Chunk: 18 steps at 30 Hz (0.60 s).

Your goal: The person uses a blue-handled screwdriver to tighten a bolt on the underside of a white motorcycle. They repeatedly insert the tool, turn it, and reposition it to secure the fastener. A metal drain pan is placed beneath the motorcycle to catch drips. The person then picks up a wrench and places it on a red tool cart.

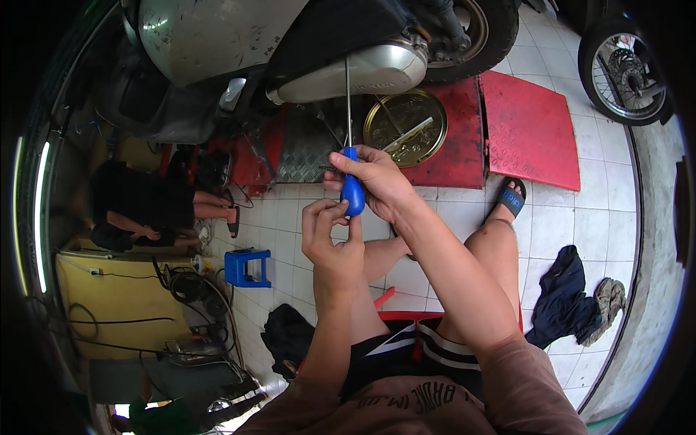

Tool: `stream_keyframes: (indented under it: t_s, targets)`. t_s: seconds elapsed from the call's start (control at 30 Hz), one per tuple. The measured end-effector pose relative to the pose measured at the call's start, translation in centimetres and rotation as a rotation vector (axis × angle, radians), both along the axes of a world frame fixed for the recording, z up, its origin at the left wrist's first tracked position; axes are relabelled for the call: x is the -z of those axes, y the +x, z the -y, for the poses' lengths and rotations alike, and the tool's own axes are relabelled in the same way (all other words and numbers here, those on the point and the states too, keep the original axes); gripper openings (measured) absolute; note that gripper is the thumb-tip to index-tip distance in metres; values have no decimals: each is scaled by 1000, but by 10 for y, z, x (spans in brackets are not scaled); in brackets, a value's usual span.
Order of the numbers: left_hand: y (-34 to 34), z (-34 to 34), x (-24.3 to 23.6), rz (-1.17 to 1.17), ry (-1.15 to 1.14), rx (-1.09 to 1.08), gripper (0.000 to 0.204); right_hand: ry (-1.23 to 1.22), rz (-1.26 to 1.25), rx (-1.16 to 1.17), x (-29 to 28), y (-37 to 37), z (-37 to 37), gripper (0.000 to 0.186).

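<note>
— One co-worker (145,196) is at the far left. What is next?

— A blue stool (238,268) on the tiled floor (286,235). To its right is the left hand (333,232), fingers bent, thumb and forefinger closed at the butt end of the screwdriver (352,192).

— State the screwdriver's position.

— It lies between the two hands, ahead of the left hand, with its blue handle toward the person. The long shaft points away, across the silver cover (312,83) of the scooter. Contact between tip and cover cannot be confirmed.

— And the right hand (377,177)?

— Gripping the handle near the shaft, thumb on the near face, remaining fingers partly hidden. Two holding points, one at each end of the handle, probably keep the tool in line.

— What is farther right?

— A round gold tray (418,109) on the red platform (453,168), below the cover. That placement likely keeps the rods lying across it within reach. Beyond it are a red ramp (533,130), a dark cloth (562,297) on the floor, and a spoked wheel (623,72).
</note>
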State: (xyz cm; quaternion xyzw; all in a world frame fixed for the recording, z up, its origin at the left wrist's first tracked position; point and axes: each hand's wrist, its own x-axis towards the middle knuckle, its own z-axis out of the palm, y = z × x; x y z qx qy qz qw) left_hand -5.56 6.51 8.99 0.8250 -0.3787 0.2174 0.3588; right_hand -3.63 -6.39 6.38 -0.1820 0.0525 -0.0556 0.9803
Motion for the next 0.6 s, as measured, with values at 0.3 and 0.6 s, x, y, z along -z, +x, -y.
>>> stream_keyframes:
  t_s: [0.3,0.6]
  targets:
    - [-5,-8,13,-1362,-392,223,26,338,-39,98,2,15,-9,27]
    - [-6,-19,9,-1658,-650,256,40,56,-129,89,6,13,-10,31]
